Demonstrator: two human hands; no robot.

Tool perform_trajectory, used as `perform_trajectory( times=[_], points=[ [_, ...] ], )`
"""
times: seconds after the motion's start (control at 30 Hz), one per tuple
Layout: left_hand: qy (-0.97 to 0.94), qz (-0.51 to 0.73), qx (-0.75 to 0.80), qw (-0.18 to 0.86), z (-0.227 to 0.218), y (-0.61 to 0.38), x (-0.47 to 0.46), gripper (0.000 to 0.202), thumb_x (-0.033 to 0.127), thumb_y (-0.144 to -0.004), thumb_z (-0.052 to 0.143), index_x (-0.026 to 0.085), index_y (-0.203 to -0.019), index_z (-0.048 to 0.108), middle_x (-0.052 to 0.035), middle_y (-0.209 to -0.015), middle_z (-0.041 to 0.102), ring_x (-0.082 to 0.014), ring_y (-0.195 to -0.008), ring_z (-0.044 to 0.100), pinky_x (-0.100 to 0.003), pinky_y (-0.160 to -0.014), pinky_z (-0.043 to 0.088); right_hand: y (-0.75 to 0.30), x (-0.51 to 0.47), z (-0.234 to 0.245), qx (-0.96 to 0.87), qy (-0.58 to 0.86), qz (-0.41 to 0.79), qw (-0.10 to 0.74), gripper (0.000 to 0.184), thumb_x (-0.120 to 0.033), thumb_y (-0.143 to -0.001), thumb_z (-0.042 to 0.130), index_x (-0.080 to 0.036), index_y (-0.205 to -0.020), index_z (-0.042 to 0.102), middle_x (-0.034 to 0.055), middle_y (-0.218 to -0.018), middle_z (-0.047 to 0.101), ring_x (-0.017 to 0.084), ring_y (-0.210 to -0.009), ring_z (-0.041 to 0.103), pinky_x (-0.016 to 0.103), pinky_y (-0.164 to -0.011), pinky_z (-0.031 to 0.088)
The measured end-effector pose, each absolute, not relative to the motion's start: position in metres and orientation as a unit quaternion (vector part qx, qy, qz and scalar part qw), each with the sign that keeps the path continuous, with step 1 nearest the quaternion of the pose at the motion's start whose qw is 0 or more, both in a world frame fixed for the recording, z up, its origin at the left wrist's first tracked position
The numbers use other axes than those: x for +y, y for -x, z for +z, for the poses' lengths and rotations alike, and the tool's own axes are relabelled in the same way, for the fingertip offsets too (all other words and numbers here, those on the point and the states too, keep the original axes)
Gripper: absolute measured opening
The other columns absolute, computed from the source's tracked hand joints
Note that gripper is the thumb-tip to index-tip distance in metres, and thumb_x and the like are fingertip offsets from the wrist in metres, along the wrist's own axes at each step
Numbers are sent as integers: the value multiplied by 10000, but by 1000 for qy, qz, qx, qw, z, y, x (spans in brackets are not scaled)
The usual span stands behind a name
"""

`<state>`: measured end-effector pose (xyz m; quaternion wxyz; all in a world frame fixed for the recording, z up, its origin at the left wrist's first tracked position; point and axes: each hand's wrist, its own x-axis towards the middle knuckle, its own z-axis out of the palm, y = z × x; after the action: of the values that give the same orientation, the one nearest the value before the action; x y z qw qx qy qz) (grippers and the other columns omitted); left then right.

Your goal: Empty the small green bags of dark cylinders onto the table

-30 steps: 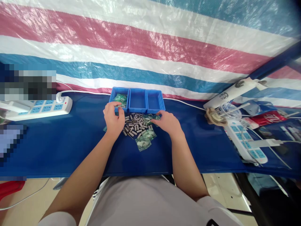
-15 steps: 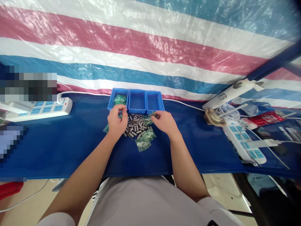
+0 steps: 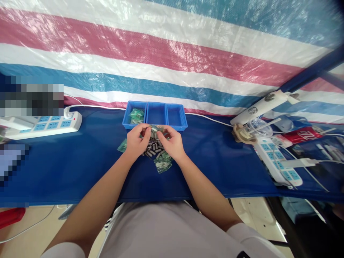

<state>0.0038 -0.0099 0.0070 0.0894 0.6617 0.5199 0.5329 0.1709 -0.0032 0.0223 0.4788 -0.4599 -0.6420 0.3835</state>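
Note:
My left hand and my right hand meet above a pile of small grey metal cylinders on the blue table. Between their pinched fingertips both hold a small green packet. More green packets lie at the near side of the pile, and one sticks out left of my left hand. Just behind stand three joined blue bins; the left one holds green packets, the other two look bare.
A white power strip lies at the left. At the right are a second power strip, a clear plastic cup, a white device and cables. A striped tarp hangs behind the table.
My right hand carried a green packet left to the middle. My left hand came away from the left bin to meet it above the pile. Both now pinch the packet.

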Motion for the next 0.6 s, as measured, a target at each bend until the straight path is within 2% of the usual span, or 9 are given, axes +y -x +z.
perform_trajectory(
  times=[0.1, 0.27, 0.33, 0.43, 0.5, 0.6],
  points=[
    [-655, 538, 526, 70, 8, -5, -11, 247, 382, -974, 562, 195, -987, 723, -21, -761, 692, -138, -662, 616, -269, -692, 524, -173, -1, 21, -638, 473, 345, 500, 236, -408, -887, 649, -217, -980, 752, 48, -955, 723, 172, -812, 647, 291, -712, 543],
    [-655, 537, 523, 89, 10, -6, -13, 258, 377, -985, 563, 199, -1038, 742, -24, -817, 736, -129, -659, 648, -258, -693, 541, -174, 2, 18, -589, 478, 390, 521, 273, -443, -892, 663, -216, -1005, 764, 1, -696, 651, 158, -660, 609, 301, -664, 536],
    [-653, 544, 516, 109, 10, -6, -14, 254, 371, -994, 556, 198, -1062, 729, -27, -842, 751, -131, -673, 674, -257, -708, 550, -173, 2, 18, -577, 459, 426, 523, 290, -452, -888, 669, -215, -1027, 761, 22, -786, 712, 173, -732, 663, 311, -705, 559],
    [-654, 551, 502, 127, 11, -4, -16, 265, 364, -1017, 514, 198, -1100, 704, -39, -883, 761, -148, -749, 712, -267, -750, 558, -174, 3, 21, -573, 432, 459, 524, 324, -468, -889, 655, -233, -1090, 755, 58, -1031, 766, 208, -934, 712, 330, -783, 586],
    [-655, 549, 505, 118, 11, -3, -17, 281, 367, -1026, 486, 203, -1096, 703, -45, -919, 761, -156, -792, 714, -274, -758, 557, -175, 4, 22, -570, 430, 465, 524, 337, -485, -897, 629, -250, -1103, 756, 55, -1115, 763, 203, -932, 712, 342, -792, 594],
    [-655, 550, 510, 98, 12, -3, -16, 260, 357, -1011, 504, 204, -1065, 707, -52, -974, 760, -161, -837, 709, -286, -782, 563, -177, 5, 22, -558, 437, 459, 536, 314, -485, -898, 623, -248, -1042, 771, 53, -1100, 767, 183, -832, 699, 347, -767, 596]
  ],
)
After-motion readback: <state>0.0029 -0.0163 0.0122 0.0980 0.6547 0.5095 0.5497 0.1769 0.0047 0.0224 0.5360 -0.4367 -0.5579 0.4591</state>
